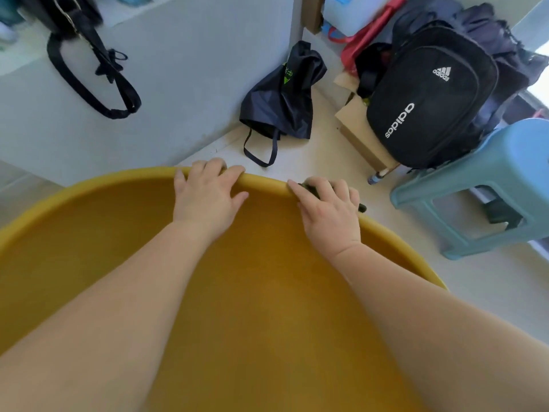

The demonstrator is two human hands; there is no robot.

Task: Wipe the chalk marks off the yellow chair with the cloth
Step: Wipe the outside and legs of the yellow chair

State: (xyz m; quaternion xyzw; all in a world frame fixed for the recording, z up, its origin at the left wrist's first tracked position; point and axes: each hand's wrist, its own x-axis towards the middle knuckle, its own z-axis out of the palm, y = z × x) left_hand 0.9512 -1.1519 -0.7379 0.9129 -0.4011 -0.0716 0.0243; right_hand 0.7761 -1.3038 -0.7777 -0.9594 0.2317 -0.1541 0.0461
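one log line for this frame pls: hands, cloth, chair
left hand: grips yellow chair rim | right hand: holds dark cloth on rim | chalk marks: none visible

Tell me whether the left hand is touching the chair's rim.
Touching. The head view shows the left hand gripping the chair rim, fingers curled over its edge.

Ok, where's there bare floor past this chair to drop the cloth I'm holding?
Bare floor between the chair rim, the dark bag and the cardboard box; another strip right of the chair, beside the blue stool. Crowded around the backpack.
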